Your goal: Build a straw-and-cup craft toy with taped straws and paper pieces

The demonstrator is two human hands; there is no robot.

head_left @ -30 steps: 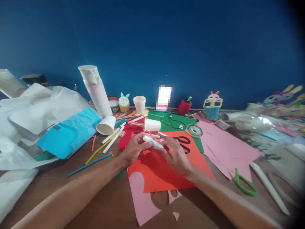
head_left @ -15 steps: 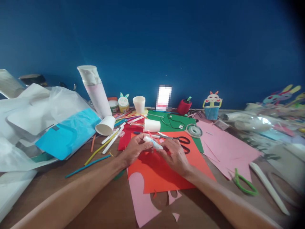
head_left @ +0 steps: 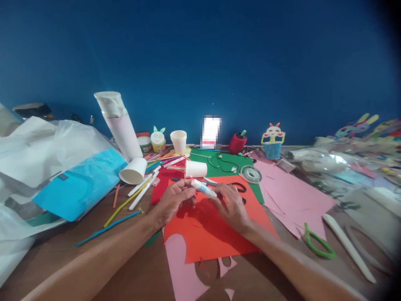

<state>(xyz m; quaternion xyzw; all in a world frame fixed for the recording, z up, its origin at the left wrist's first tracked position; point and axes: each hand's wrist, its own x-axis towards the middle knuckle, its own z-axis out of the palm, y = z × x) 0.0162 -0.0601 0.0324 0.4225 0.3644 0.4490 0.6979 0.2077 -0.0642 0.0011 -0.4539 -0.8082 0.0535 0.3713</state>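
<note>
A small white glue tube point(head_left: 204, 189) with a blue label slants between my hands above the orange paper sheet point(head_left: 216, 234). My right hand point(head_left: 232, 207) grips its lower right end with the fingertips. My left hand point(head_left: 177, 200) is by the upper left end, thumb and fingers pinched together; what they hold, if anything, is hidden. Just behind the right hand lie black-handled scissors point(head_left: 239, 186), partly covered by it. A white paper cup point(head_left: 196, 169) rests on its side beyond the hands.
Pink paper with cut-outs point(head_left: 178, 271) lies at the front. Left are pipe cleaners point(head_left: 108, 228), a tipped cup point(head_left: 133, 171), a cup stack point(head_left: 119, 125) and plastic bags point(head_left: 19, 163). Right are a tape roll point(head_left: 250, 174), pink paper point(head_left: 300, 196) and a green pipe cleaner loop point(head_left: 318, 246).
The camera view has shifted slightly. My left fingers have moved down off the tube's upper end, while my right hand keeps hold of it. A reddish bit near the left fingers no longer shows.
</note>
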